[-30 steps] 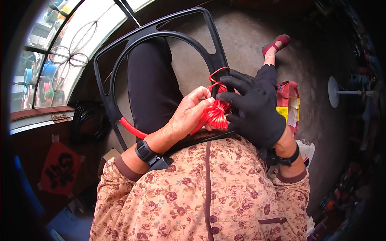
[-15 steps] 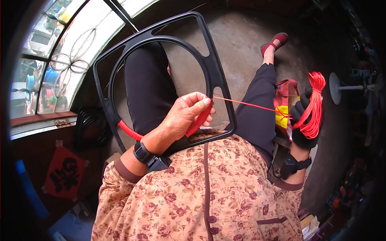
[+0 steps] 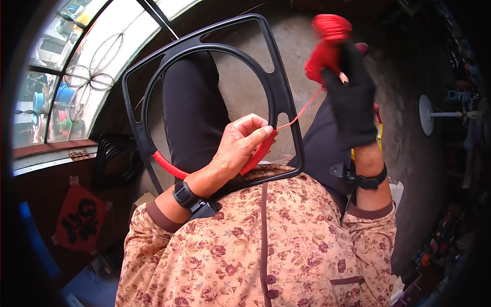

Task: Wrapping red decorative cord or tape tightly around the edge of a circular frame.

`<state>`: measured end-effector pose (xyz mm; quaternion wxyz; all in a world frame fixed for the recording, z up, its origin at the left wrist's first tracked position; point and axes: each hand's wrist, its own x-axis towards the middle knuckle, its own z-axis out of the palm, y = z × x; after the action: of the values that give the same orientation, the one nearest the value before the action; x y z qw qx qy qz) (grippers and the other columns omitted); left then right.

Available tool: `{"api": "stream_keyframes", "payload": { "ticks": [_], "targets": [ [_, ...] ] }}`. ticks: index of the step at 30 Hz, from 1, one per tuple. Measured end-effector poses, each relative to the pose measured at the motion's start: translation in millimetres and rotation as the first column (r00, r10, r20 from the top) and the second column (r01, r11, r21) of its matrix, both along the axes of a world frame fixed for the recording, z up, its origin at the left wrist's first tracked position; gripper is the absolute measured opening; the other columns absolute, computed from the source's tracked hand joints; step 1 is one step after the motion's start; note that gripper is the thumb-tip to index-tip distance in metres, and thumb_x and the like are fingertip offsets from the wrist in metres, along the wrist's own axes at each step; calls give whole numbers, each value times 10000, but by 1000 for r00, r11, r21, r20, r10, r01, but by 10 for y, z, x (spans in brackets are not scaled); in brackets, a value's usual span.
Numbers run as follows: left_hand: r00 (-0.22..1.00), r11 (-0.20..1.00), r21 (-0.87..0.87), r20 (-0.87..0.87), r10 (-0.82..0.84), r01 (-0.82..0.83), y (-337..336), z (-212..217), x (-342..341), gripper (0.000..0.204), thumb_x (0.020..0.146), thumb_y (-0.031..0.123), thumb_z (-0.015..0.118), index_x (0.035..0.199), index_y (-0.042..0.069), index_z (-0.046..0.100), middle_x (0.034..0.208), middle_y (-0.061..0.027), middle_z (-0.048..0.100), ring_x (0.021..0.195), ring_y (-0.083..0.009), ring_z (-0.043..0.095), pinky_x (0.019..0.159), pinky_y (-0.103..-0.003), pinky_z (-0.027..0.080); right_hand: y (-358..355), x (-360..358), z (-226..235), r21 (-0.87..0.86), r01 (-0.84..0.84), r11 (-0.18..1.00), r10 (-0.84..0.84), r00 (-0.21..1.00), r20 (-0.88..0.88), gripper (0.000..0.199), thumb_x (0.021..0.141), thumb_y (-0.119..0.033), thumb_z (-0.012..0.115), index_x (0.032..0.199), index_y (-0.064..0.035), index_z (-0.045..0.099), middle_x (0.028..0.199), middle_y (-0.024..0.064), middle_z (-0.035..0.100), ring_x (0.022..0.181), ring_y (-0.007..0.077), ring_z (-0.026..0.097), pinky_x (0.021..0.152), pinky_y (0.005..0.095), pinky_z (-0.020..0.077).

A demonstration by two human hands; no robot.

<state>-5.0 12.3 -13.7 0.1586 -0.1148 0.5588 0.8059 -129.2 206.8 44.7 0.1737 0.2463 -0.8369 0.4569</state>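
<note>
A black plastic frame [image 3: 280,93], squarish outside with a round ring inside, leans across my lap. Red cord is wound tightly along the near part of its ring, forming a red wrapping [image 3: 169,167]. My bare left hand [image 3: 240,140] pinches the ring's right side at the end of that wrapping, thumb on top. From there a loose red cord [image 3: 309,104] runs up to the right. My right hand [image 3: 352,97], in a black glove, grips a bundle of red cord [image 3: 331,29], smeared by motion, beyond the frame's right edge. Some of its fingers are hidden.
A window with metal bars [image 3: 92,77] stands at the left. Dark frames [image 3: 115,161] rest below it. A red paper sign [image 3: 81,221] hangs at lower left. On the right are a white round disc on a stand [image 3: 426,115] and dim clutter [image 3: 440,240].
My right hand has swung up and inward with the cord bundle, from the far right to beyond the frame. The cord has gone from taut to slack. My left hand keeps its pinch.
</note>
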Motion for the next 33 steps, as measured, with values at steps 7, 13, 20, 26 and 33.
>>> {"api": "stream_keyframes", "payload": {
  "ticks": [7,13,20,26,33],
  "targets": [
    [935,909,-400,-355,-30,-122,24,-173,-16,136,877,112,654,954,5,626,977,-32,627,893,-77,564,833,-231,447,-837,118,-104,708,-113,698,567,691,-448,222,647,-139,638,864,-107,670,1047,63,633,1175,250,541,1062,462,360],
    [973,958,-279,-229,1,-67,-1,-72,25,118,898,79,620,987,9,588,917,-4,581,867,-64,539,754,-210,448,-699,84,-116,560,-313,767,524,808,-267,272,706,-146,630,966,-68,650,1132,127,611,1176,292,515,1009,427,383],
    [989,997,-30,-129,-69,65,-19,-109,32,100,973,140,520,977,40,510,911,10,568,839,-39,529,761,-211,453,-94,560,236,511,-458,727,461,878,131,438,689,-124,687,1116,-63,607,1173,123,575,1183,292,515,1010,441,388],
    [994,995,79,-89,-55,63,44,83,-3,113,978,166,509,985,53,512,906,22,566,820,-18,523,713,-194,440,19,809,-219,579,-328,747,449,891,-75,465,714,-122,658,1171,-82,584,1211,122,563,1211,311,501,1030,470,363],
    [994,997,21,69,-81,79,48,109,-9,175,970,224,548,945,54,582,783,0,623,627,-37,559,567,-174,463,187,952,-169,-546,-140,826,460,726,511,304,906,-144,578,1191,-42,554,1119,149,618,1068,282,609,948,429,469]
  ]
}}
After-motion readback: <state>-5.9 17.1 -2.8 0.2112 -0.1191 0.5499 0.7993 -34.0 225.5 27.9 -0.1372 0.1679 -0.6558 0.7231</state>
